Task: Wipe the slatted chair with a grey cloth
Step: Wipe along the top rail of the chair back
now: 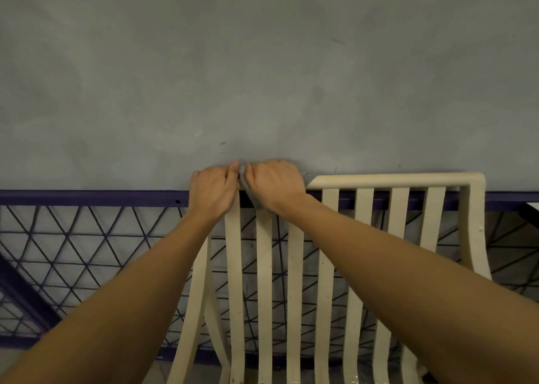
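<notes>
Both hands are at the top-left corner of the chair (pixel 393 179) back. The left hand (pixel 214 192) curls over the rail. The right hand (pixel 275 183) bunches the cloth (pixel 244 185) on the rail, fingers clenched. Risks: the small wad could slip between the slats or drop over the railing (pixel 87 198) behind, and bunched like this it may miss the slat faces.

I count two hands on my feed, the left hand (pixel 214 192) and the right hand (pixel 275 183), side by side. Between them sits one grey cloth (pixel 243 180), only a sliver of it showing. Under them is one slatted chair (pixel 393 179). Below and to the right of the hands I make out seven upright slats (pixel 329 237), plus two side rails (pixel 477 223). Behind the hands runs one purple railing (pixel 87 198), and above them rises one grey wall (pixel 262 62).
</notes>
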`<act>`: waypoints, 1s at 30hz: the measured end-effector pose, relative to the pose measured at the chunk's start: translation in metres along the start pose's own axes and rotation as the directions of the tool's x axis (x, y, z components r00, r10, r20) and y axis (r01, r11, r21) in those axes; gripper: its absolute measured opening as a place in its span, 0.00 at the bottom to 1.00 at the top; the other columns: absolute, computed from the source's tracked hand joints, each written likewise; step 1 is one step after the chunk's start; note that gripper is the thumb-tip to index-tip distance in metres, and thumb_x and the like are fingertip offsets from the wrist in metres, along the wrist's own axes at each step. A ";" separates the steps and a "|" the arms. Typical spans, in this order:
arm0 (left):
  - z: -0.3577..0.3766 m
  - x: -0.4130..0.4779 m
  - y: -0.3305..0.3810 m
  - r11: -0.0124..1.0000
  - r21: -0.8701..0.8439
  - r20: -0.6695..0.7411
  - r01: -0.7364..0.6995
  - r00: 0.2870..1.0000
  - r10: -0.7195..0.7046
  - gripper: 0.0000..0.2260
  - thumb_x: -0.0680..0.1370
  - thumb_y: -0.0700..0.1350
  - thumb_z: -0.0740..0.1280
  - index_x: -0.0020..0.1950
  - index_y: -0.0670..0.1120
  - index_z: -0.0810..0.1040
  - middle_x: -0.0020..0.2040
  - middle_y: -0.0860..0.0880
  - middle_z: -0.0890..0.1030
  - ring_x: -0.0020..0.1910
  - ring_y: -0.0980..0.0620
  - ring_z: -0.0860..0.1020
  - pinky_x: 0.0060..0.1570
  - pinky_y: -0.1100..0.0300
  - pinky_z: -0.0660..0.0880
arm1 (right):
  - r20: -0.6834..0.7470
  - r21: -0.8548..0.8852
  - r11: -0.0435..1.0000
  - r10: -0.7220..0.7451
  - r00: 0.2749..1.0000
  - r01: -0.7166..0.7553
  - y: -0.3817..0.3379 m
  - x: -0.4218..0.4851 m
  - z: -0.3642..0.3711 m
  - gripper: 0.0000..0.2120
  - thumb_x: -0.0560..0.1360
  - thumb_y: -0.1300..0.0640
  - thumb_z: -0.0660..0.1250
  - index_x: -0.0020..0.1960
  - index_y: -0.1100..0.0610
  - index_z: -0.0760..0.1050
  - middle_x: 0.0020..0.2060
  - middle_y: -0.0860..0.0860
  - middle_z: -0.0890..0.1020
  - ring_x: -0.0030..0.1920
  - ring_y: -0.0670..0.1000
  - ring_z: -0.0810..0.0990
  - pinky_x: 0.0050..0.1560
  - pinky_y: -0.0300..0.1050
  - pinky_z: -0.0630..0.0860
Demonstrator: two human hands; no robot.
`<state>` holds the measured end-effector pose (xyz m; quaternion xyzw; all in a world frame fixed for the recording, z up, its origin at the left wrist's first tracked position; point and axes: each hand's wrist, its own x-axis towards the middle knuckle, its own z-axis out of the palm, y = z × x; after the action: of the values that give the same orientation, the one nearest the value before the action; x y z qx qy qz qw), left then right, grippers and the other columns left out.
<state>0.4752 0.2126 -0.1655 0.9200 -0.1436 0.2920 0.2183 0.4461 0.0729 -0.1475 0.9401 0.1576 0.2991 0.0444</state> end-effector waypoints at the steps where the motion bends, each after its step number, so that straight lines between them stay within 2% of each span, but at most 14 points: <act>1: -0.001 0.001 0.001 1.000 -0.007 0.002 -0.004 1.000 0.004 0.25 0.85 0.50 0.50 0.27 0.50 0.66 0.28 0.50 0.70 0.33 0.46 0.71 0.46 0.51 0.68 | -0.023 0.025 1.000 0.006 1.000 -0.006 0.001 -0.005 0.000 0.11 0.81 0.53 0.60 0.44 0.55 0.76 0.35 0.52 0.81 0.32 0.54 0.77 0.32 0.45 0.70; 3: -0.003 0.000 0.002 1.000 0.000 0.011 -0.011 1.000 0.011 0.25 0.85 0.51 0.50 0.29 0.49 0.68 0.31 0.49 0.73 0.34 0.46 0.72 0.47 0.52 0.68 | -0.111 0.038 0.999 0.008 0.994 -0.004 0.005 -0.015 -0.002 0.10 0.79 0.54 0.64 0.42 0.56 0.77 0.31 0.52 0.80 0.29 0.54 0.78 0.27 0.44 0.72; 4: -0.003 0.000 0.001 1.000 0.010 0.015 -0.007 1.000 0.007 0.24 0.85 0.51 0.50 0.31 0.48 0.70 0.32 0.48 0.74 0.34 0.46 0.72 0.47 0.52 0.68 | -0.102 0.035 0.999 0.002 0.995 0.002 0.010 -0.018 -0.004 0.09 0.80 0.54 0.64 0.45 0.57 0.78 0.33 0.52 0.80 0.31 0.55 0.79 0.28 0.45 0.74; 6: -0.002 -0.001 -0.001 0.999 0.044 0.025 0.001 1.000 -0.002 0.23 0.85 0.50 0.51 0.34 0.45 0.72 0.33 0.46 0.74 0.35 0.45 0.72 0.46 0.52 0.67 | -0.010 0.034 0.999 0.022 1.000 -0.022 0.022 -0.026 -0.013 0.10 0.82 0.54 0.58 0.51 0.58 0.76 0.40 0.54 0.81 0.38 0.56 0.80 0.35 0.49 0.75; 10: 0.000 -0.002 0.005 0.996 0.085 0.006 0.000 1.000 -0.001 0.21 0.84 0.47 0.53 0.32 0.45 0.70 0.29 0.47 0.71 0.33 0.44 0.72 0.42 0.53 0.64 | 0.115 -0.080 0.991 0.117 0.986 -0.108 0.032 -0.026 -0.021 0.12 0.82 0.57 0.54 0.51 0.58 0.75 0.44 0.54 0.78 0.42 0.55 0.74 0.38 0.47 0.68; 13: -0.003 -0.005 0.011 0.987 0.163 0.030 0.003 1.000 -0.008 0.18 0.83 0.43 0.56 0.33 0.44 0.71 0.30 0.45 0.73 0.33 0.42 0.73 0.42 0.51 0.68 | 0.193 -0.040 0.976 0.218 0.957 -0.214 0.032 -0.013 -0.017 0.16 0.82 0.54 0.52 0.53 0.58 0.78 0.51 0.56 0.80 0.50 0.57 0.78 0.43 0.47 0.70; 14: -0.004 -0.006 0.011 0.982 0.187 0.042 -0.006 0.999 -0.001 0.16 0.82 0.40 0.57 0.34 0.43 0.70 0.31 0.44 0.75 0.33 0.42 0.73 0.41 0.49 0.70 | 0.195 -0.053 0.977 0.212 0.957 -0.206 0.030 -0.012 -0.016 0.15 0.82 0.54 0.53 0.55 0.58 0.77 0.52 0.56 0.80 0.52 0.58 0.78 0.43 0.47 0.69; 17: -0.004 -0.009 0.010 0.976 0.219 0.110 0.014 0.993 -0.039 0.12 0.78 0.35 0.61 0.35 0.44 0.67 0.30 0.42 0.76 0.30 0.41 0.73 0.37 0.50 0.69 | 0.070 0.032 0.993 0.108 0.992 -0.110 0.028 -0.030 -0.010 0.09 0.81 0.56 0.58 0.55 0.58 0.74 0.48 0.55 0.80 0.44 0.56 0.78 0.41 0.48 0.72; 19: -0.001 -0.007 0.007 0.983 0.186 0.072 0.008 0.997 -0.022 0.12 0.79 0.37 0.60 0.36 0.44 0.67 0.31 0.43 0.75 0.31 0.42 0.72 0.37 0.52 0.66 | -0.067 0.154 0.985 0.092 0.994 -0.081 0.038 -0.044 -0.003 0.12 0.83 0.52 0.55 0.52 0.56 0.75 0.46 0.53 0.81 0.44 0.53 0.77 0.46 0.47 0.74; 21: 0.002 -0.005 0.002 0.990 0.144 0.017 0.001 1.000 -0.003 0.14 0.81 0.40 0.56 0.36 0.44 0.69 0.32 0.44 0.74 0.33 0.44 0.70 0.40 0.52 0.64 | -0.140 0.177 0.982 0.094 0.986 -0.068 0.042 -0.050 0.004 0.15 0.83 0.50 0.53 0.50 0.55 0.75 0.45 0.52 0.81 0.45 0.52 0.77 0.48 0.46 0.70; 24: 0.008 -0.003 -0.001 0.996 0.094 -0.020 -0.001 1.000 0.002 0.18 0.83 0.44 0.54 0.35 0.44 0.72 0.33 0.43 0.76 0.34 0.44 0.70 0.43 0.51 0.63 | -0.096 0.129 0.983 0.141 0.985 -0.128 0.034 -0.045 0.010 0.17 0.83 0.49 0.51 0.51 0.55 0.76 0.45 0.52 0.81 0.46 0.53 0.78 0.48 0.48 0.72; 26: 0.010 -0.003 -0.001 0.995 0.103 -0.066 -0.010 0.998 0.017 0.18 0.83 0.44 0.54 0.35 0.44 0.73 0.34 0.42 0.79 0.36 0.42 0.73 0.43 0.52 0.61 | -0.079 0.100 0.975 0.207 0.975 -0.199 0.025 -0.035 0.004 0.17 0.83 0.51 0.51 0.50 0.56 0.76 0.44 0.54 0.82 0.43 0.56 0.80 0.43 0.49 0.72; 28: 0.012 -0.002 -0.001 0.998 0.064 -0.102 0.002 0.995 0.004 0.19 0.83 0.44 0.54 0.35 0.44 0.73 0.35 0.41 0.80 0.37 0.42 0.74 0.43 0.52 0.61 | -0.050 0.052 0.981 0.191 0.980 -0.189 0.015 -0.023 0.003 0.15 0.83 0.53 0.52 0.51 0.57 0.75 0.44 0.54 0.82 0.42 0.56 0.80 0.40 0.48 0.72; 30: 0.011 -0.003 0.001 0.999 -0.037 -0.116 0.018 0.993 -0.022 0.21 0.83 0.46 0.53 0.32 0.45 0.72 0.33 0.43 0.78 0.36 0.44 0.73 0.45 0.52 0.62 | -0.031 0.017 0.985 0.171 0.985 -0.170 -0.003 -0.015 0.005 0.14 0.83 0.55 0.53 0.52 0.59 0.76 0.45 0.55 0.82 0.44 0.57 0.81 0.42 0.49 0.73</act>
<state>0.4776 0.2068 -0.1754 0.8988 -0.1265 0.3404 0.2456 0.4365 0.0711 -0.1600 0.9454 0.0796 0.3159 0.0091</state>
